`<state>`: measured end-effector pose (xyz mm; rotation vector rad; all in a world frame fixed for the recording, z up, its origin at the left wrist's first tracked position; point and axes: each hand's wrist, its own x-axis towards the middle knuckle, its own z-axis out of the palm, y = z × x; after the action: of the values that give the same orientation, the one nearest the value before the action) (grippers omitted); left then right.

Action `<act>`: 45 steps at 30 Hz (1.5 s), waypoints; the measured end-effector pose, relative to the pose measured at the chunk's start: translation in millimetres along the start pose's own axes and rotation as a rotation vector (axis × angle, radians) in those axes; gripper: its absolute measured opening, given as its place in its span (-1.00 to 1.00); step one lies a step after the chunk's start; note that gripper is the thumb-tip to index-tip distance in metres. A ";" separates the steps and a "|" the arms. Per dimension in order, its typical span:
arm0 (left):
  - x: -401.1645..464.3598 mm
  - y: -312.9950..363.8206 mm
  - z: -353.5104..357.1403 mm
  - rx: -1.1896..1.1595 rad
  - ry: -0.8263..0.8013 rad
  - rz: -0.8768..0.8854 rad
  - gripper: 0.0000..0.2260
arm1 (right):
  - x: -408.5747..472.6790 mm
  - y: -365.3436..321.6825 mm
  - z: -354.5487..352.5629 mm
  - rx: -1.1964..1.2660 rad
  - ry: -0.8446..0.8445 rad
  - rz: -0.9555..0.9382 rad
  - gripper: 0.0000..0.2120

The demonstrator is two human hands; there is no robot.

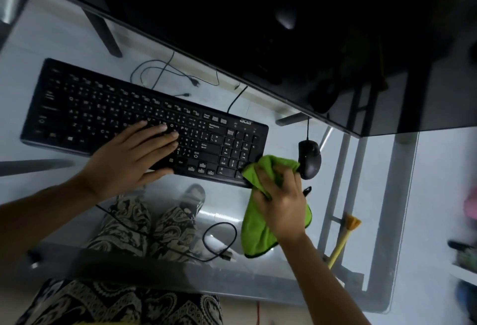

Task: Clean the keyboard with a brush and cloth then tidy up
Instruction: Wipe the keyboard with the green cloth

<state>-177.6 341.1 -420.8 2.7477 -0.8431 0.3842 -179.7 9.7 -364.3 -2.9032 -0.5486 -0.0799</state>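
Patterned trousers (124, 301) showed nearest, under a glass desk (402, 195) where two hands cleaned a keyboard.

Right hand (281, 203) clenched a green cloth (258, 226), pressing its bunched end to the near right corner of the black keyboard (134, 110). Left hand (134, 154) lay flat, fingers (160, 133) spread loose over the middle keys. Just beside the cloth sat a black mouse (309, 159); a yellow-handled brush (343, 237) lay nearer the desk edge.

A home computer desk was suggested — a glass tabletop (387, 260), wired keyboard (144, 123) and mouse (309, 158), with patterned lounge trousers (124, 224) seen beneath
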 end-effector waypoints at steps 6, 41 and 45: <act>-0.1 -2.8 -0.8 -0.012 -0.001 0.005 -0.54 | 65.9 -2.7 0.1 -0.064 0.087 0.157 -0.69; -78.6 -108.2 -66.1 -0.212 -0.405 -0.534 0.05 | 106.8 -223.9 57.1 -0.143 0.063 0.094 -0.56; -77.2 -108.6 -63.4 -0.221 -0.383 -0.515 0.04 | 106.8 -186.9 49.2 -0.092 0.147 0.184 -0.59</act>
<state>-188.2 487.1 -402.3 2.7235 -0.2006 -0.3214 -147.9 228.2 -371.2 -2.9891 -0.2580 -0.2974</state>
